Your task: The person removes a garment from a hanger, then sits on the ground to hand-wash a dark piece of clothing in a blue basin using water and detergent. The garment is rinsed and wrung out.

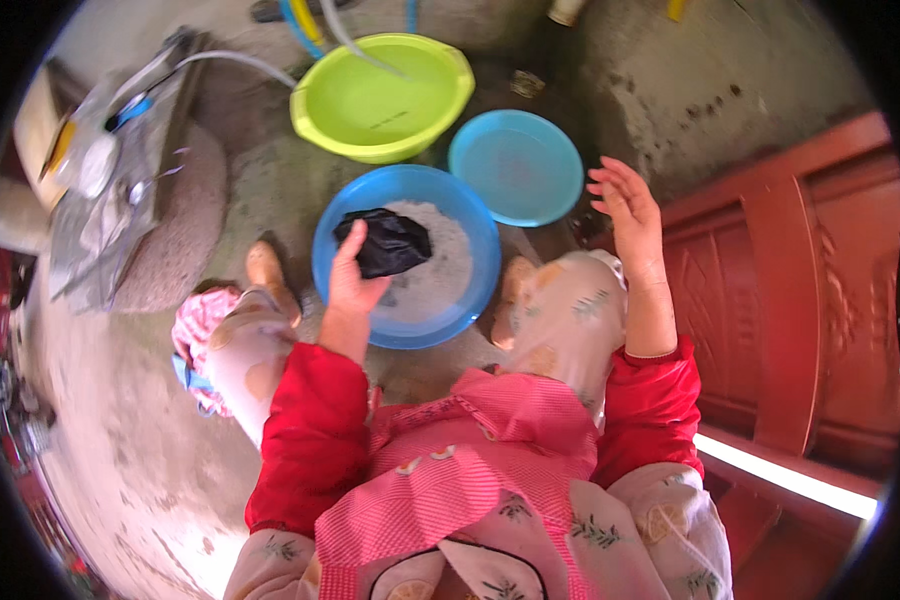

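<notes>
In my left hand (354,274) is a bunched black cloth (390,244), gripped between the thumb and the fingers beneath it. The cloth is over a blue plastic basin (484,292) between my feet, which holds greyish, sudsy water (442,262). My right hand (626,206) is raised on the right with its fingers spread a little, holding nothing. Nearest to it stands a smaller turquoise basin (516,166), touching or almost touching the blue one. Behind them is a lime-green tub (382,94) with a pale hose (345,37) running down into it.
On the left, a stone slab (139,202) carries a white bowl-like item (97,165) and a blue-handled brush (131,112). A pink cloth bundle (195,319) lies beside my left leg. A carved red wooden door (780,277) is close on my right. The concrete floor (270,187) looks wet.
</notes>
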The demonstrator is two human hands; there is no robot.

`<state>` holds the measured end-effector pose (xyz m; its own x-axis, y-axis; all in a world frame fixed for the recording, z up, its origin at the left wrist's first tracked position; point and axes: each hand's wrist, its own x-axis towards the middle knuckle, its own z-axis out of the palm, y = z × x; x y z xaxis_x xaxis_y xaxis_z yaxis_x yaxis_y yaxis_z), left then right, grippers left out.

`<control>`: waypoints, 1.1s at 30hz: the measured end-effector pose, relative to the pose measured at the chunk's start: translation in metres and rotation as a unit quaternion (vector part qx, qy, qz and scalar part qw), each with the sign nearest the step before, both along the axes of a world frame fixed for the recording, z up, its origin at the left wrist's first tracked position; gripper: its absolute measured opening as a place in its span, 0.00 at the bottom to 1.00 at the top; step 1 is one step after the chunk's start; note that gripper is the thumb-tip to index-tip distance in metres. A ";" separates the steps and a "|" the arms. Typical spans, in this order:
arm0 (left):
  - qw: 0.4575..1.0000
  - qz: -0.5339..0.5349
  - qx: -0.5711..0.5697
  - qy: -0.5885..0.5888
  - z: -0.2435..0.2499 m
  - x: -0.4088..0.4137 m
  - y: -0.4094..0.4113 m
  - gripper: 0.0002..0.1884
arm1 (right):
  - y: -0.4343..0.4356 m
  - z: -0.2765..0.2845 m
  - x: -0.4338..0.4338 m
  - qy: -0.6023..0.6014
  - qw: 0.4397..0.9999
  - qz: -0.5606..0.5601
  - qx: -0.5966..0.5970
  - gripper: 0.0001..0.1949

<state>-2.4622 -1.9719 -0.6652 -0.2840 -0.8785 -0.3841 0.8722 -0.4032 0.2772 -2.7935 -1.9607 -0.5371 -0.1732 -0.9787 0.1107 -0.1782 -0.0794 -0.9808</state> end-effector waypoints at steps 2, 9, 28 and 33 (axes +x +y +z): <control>1.000 -0.010 -0.019 -0.008 0.002 -0.008 0.001 0.18 | 0.024 -0.031 -0.062 -0.004 0.994 -0.105 0.032 0.15; 0.988 -0.081 -0.059 -0.120 -0.007 -0.026 -0.001 0.21 | 0.152 -0.317 -0.252 0.157 0.893 -0.324 0.269 0.19; 0.991 -0.061 -0.072 -0.096 0.033 -0.023 -0.023 0.21 | 0.052 -0.228 -0.139 0.018 0.946 -0.166 0.279 0.22; 0.999 -0.039 0.005 0.017 0.013 -0.018 -0.025 0.20 | 0.002 -0.115 -0.095 -0.112 0.983 -0.049 0.136 0.23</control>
<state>-2.4799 -1.9969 -0.6524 -0.3640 -0.8495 -0.3819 0.8473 -0.4723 0.2431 -2.8889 -1.9588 -0.6517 -0.2589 -0.9440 -0.2044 0.0511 0.1979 -0.9789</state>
